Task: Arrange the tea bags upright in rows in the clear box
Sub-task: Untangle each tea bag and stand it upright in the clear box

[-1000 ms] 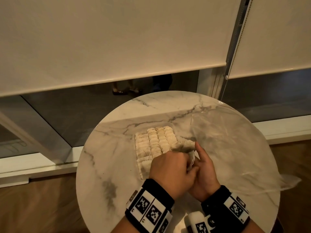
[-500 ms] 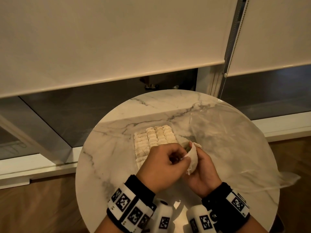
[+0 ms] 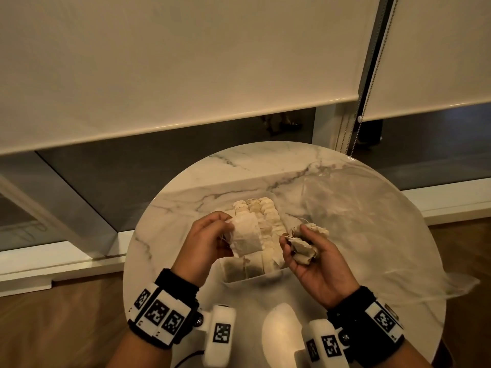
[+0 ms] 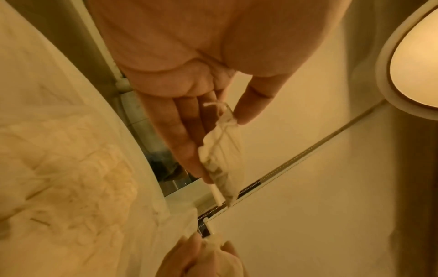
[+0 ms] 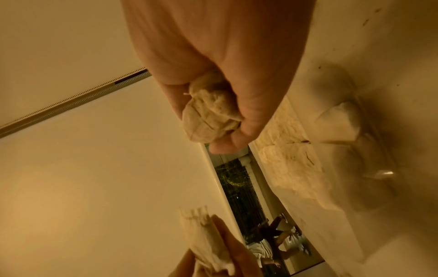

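Note:
A clear box (image 3: pixel 253 279) stands mid-table, holding rows of upright tea bags (image 3: pixel 268 216). My left hand (image 3: pixel 206 239) is raised over its left side and pinches one flat tea bag (image 3: pixel 245 238) between thumb and fingers; the same bag (image 4: pixel 224 151) shows edge-on in the left wrist view. My right hand (image 3: pixel 312 257), palm up to the right of the box, grips a crumpled bunch of tea bags (image 3: pixel 304 247), seen as a wad (image 5: pixel 209 116) under the thumb in the right wrist view.
The round marble table (image 3: pixel 186 208) carries a crinkled clear plastic bag (image 3: pixel 372 229) on its right half, overhanging the edge. Behind are roller blinds (image 3: pixel 172 62) with a bead chain (image 3: pixel 356 134) and a dark window. Wood floor lies below at left.
My hands were joined over the box's near right side, working one bag. They have separated: the left now holds a single flat bag, the right keeps the bunch.

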Motion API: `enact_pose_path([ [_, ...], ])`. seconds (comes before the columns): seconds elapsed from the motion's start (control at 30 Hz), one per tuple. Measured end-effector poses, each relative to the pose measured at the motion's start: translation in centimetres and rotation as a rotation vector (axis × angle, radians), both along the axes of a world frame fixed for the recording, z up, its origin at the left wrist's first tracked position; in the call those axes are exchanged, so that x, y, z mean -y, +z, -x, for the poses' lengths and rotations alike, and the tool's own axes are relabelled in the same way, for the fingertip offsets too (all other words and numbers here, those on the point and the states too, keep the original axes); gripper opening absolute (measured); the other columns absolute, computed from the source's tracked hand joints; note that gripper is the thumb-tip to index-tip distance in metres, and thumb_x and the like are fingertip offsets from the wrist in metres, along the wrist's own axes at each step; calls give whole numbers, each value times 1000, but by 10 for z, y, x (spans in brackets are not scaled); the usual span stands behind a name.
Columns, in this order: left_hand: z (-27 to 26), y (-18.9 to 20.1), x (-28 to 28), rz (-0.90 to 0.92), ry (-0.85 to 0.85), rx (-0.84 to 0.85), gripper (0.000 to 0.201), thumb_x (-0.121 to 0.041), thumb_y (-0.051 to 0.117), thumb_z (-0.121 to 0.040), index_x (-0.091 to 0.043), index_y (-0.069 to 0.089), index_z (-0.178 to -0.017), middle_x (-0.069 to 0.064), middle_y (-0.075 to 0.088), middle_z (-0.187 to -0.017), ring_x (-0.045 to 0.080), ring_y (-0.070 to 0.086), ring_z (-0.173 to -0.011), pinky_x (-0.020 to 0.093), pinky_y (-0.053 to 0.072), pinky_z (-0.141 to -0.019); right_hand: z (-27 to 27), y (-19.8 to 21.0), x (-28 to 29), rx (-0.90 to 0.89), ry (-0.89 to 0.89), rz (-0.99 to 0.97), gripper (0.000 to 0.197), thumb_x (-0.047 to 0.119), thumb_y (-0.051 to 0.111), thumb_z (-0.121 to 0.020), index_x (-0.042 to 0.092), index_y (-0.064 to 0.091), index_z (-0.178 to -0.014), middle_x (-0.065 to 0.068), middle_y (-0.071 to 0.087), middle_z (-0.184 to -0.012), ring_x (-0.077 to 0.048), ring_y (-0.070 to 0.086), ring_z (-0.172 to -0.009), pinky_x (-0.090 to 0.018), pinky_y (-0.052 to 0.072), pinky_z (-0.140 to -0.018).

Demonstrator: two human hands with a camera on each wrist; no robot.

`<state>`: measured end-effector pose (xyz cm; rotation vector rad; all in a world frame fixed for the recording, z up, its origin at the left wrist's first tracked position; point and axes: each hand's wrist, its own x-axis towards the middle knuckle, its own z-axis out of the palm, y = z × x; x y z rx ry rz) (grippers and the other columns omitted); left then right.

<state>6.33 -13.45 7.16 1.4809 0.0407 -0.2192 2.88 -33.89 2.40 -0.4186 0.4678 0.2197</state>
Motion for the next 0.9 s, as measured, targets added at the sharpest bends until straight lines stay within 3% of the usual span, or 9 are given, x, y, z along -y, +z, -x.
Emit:
enact_pose_path([
  [0.1, -4, -6, -8, 11, 54, -79, 18, -2, 49, -90, -8, 56, -74, 5, 49, -61, 18, 55, -54, 31, 53, -53, 0, -2, 2, -5, -5, -5, 16, 17, 68, -84, 1, 66, -87, -21, 68, -93, -26, 70, -82, -27, 59, -63],
  [0.17, -6, -13, -15, -66, 90, -76, 20, -1, 49, -93, -8, 58, -76, 4, 54, -63, 19, 58, -58, 33, 54, -57, 0, -2, 3, -5, -5, -3, 15, 16, 68, -85, 2, 66, -87, -21, 67, -95, -26, 69, -83, -27, 60, -64],
  [0.23, -8, -26, -23, -245, 106, -13, 13, -7, 58, -91, -9, 62, -79, 1, 61, -65, 17, 60, -61, 30, 52, -59, 0, -3, 3, -5, -5, 6, 14, 16, 67, -86, 2, 67, -85, -21, 66, -95, -26, 69, -83, -27, 59, -64],
  [0.37, -7, -55, -34, -719, 111, 105, 5, -25, 64, -94, -23, 68, -91, -5, 72, -78, 11, 66, -75, 24, 46, -66, 0, -5, 4, 5, -9, 16, 15, 16, 66, -89, 1, 66, -88, -20, 64, -99, -27, 69, -84, -27, 60, -64],
  [0.53, 0, -75, -27, -869, 60, 107, 10, -32, 63, -95, -25, 67, -101, -6, 72, -80, 7, 65, -73, 17, 43, -61, 0, -5, 3, 11, -8, 33, 18, 17, 68, -85, 0, 66, -92, -20, 66, -96, -26, 68, -84, -27, 59, -65],
  [0.67, 6, -80, -19, -917, 34, 76, 13, -24, 60, -95, -28, 63, -108, -3, 71, -79, 12, 65, -69, 26, 47, -63, 0, -4, 4, 14, -8, 44, 15, 16, 67, -87, 1, 66, -88, -20, 67, -94, -26, 69, -84, -27, 60, -64],
  [0.9, 9, -78, -13, -1234, -33, 130, 26, -27, 51, -95, -32, 60, -118, 1, 73, -104, 24, 66, -97, 35, 54, -79, 2, -4, 5, 24, -14, 68, 15, 16, 65, -91, 1, 67, -89, -20, 67, -94, -27, 68, -86, -28, 60, -64],
])
